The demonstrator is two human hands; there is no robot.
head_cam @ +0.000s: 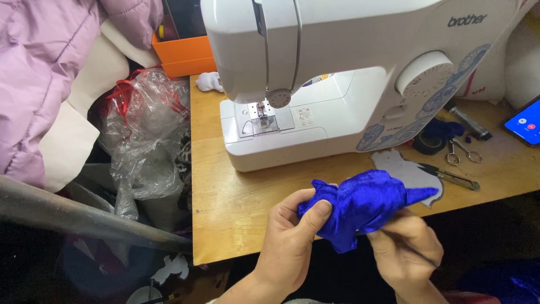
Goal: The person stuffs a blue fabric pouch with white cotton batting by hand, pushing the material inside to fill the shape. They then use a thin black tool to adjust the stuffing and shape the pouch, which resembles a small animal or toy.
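Blue phone screen (526, 121), far right

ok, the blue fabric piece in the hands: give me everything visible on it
The blue fabric piece is bright royal blue with a velvety sheen, small, bunched and puffed, with pointed corners sticking out at its left and right ends. It is held in the air just over the near edge of the wooden table, in front of the white sewing machine. The left hand pinches its left end, thumb on top. The right hand grips it from below and holds a thin dark stick-like tool against it.

The wooden table (247, 208) carries a white sewing machine (315, 101), small scissors (462, 151) and a phone (526, 121).
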